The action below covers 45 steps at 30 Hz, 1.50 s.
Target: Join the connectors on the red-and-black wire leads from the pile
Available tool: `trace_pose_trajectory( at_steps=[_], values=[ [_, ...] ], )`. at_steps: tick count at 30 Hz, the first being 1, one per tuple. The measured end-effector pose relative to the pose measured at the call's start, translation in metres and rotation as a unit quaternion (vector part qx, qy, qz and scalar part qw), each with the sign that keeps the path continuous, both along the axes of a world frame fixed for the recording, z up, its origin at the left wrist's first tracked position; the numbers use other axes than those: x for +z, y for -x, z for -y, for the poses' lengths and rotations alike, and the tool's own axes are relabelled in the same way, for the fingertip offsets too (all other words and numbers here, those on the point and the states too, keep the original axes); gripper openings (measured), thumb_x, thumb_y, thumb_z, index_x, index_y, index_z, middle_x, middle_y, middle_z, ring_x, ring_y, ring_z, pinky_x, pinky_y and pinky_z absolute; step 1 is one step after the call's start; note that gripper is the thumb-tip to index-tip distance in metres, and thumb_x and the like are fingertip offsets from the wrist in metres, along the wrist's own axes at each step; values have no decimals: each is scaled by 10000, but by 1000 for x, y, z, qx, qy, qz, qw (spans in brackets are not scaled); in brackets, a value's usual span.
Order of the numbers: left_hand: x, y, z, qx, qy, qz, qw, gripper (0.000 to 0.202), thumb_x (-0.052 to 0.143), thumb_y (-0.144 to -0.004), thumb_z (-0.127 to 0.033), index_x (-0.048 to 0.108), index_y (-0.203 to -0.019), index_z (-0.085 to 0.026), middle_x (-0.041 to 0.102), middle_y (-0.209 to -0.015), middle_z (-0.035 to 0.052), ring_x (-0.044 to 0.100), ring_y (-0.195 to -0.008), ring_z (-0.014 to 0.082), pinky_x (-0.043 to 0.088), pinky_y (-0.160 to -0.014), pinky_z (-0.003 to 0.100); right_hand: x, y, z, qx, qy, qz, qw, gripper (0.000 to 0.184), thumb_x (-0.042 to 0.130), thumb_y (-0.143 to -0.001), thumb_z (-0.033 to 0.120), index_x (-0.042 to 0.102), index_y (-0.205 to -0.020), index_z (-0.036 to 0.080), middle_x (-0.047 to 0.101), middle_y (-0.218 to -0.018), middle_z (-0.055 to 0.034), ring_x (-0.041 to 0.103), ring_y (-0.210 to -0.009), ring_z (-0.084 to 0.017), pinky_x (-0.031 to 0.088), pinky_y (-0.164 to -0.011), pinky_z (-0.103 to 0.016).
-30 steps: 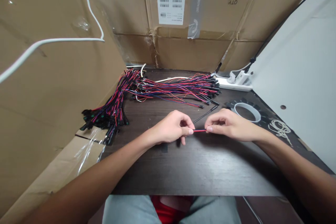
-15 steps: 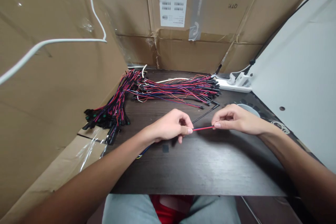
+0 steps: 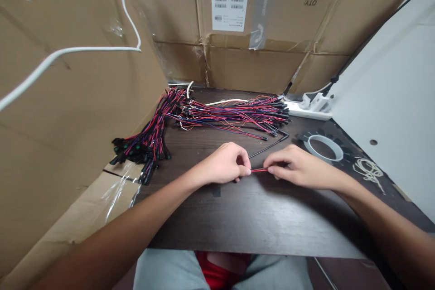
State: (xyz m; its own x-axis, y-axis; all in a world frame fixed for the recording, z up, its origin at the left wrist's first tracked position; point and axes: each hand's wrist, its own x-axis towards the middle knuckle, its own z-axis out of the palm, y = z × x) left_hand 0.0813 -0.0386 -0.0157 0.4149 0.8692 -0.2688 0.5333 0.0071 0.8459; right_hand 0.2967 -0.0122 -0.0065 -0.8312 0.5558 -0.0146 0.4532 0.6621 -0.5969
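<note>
Between my hands a short stretch of red and dark wires (image 3: 259, 170) runs level above the dark table. My left hand (image 3: 228, 163) pinches one end of it between thumb and fingertips. The other end is pinched by my right hand (image 3: 295, 166), thumb toward me. Behind my hands a thin black cable (image 3: 268, 147) lies slanting on the tabletop. Farther back rests a bundle of red, blue and black wires (image 3: 234, 115) with black connectors at its right end. To the left a second wire bundle (image 3: 154, 138) ends in a heap of black connectors.
A grey ring (image 3: 340, 153) with dark tape strips around it lies at right, beside a coil of thin pale cord (image 3: 369, 170). A white power strip (image 3: 312, 112) stands at the back right. Cardboard (image 3: 251, 65) walls the back and left; a white panel (image 3: 390, 90) closes the right.
My right hand has moved toward my left, so less wire shows between them. The view has shifted a little, bringing the grey ring and the cord coil more fully into sight.
</note>
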Motion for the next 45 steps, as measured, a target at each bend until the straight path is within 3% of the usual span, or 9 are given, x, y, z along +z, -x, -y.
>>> trace_pose_trajectory(
  at_steps=[4, 8, 15, 21, 37, 45],
  values=[
    [0, -4, 2, 0, -33, -29, 999, 55, 607, -709, -162, 632, -681, -123, 594, -554, -5, 556, -458, 97, 373, -436, 158, -4, 14, 12, -10, -54, -5, 998, 218, 439, -858, 131, 657, -857, 144, 664, -737, -44, 574, -651, -133, 365, -641, -233],
    [-2, -7, 3, -2, -36, -23, 999, 49, 630, -709, -151, 625, -673, -118, 587, -559, -10, 541, -463, 77, 357, -445, 140, -10, 26, 21, -51, -22, -45, 997, 227, 437, -854, 144, 618, -717, 136, 596, -592, -13, 486, -527, -103, 329, -560, -225],
    [1, 0, -1, -57, 80, 40, 994, 96, 547, -738, -101, 618, -803, -105, 591, -668, 0, 561, -511, 77, 444, -493, 157, -10, 19, 17, -112, 77, -42, 990, 219, 483, -810, 239, 636, -712, 117, 537, -567, -3, 418, -525, -99, 318, -504, -214],
    [8, 4, -2, -67, 100, 60, 991, 139, 520, -771, -118, 638, -838, -88, 577, -661, -1, 567, -535, 71, 450, -521, 152, -6, 17, 14, -116, 104, -49, 987, 231, 481, -788, 275, 624, -702, 116, 532, -567, -5, 416, -522, -99, 321, -492, -215],
    [2, -1, 1, -43, 123, 116, 985, 89, 579, -715, -175, 605, -727, -90, 620, -657, 26, 587, -534, 85, 484, -519, 170, -6, 15, 14, -99, 100, -79, 987, 187, 508, -781, 262, 622, -740, 120, 618, -658, -38, 496, -568, -115, 389, -537, -222],
    [0, -1, 1, -26, 130, 123, 984, 34, 560, -689, -114, 569, -721, -106, 613, -559, 18, 604, -501, 112, 479, -494, 175, -3, 16, 16, -87, 103, -81, 988, 145, 499, -761, 216, 612, -752, 125, 620, -615, -31, 530, -540, -115, 411, -537, -220]
  ],
)
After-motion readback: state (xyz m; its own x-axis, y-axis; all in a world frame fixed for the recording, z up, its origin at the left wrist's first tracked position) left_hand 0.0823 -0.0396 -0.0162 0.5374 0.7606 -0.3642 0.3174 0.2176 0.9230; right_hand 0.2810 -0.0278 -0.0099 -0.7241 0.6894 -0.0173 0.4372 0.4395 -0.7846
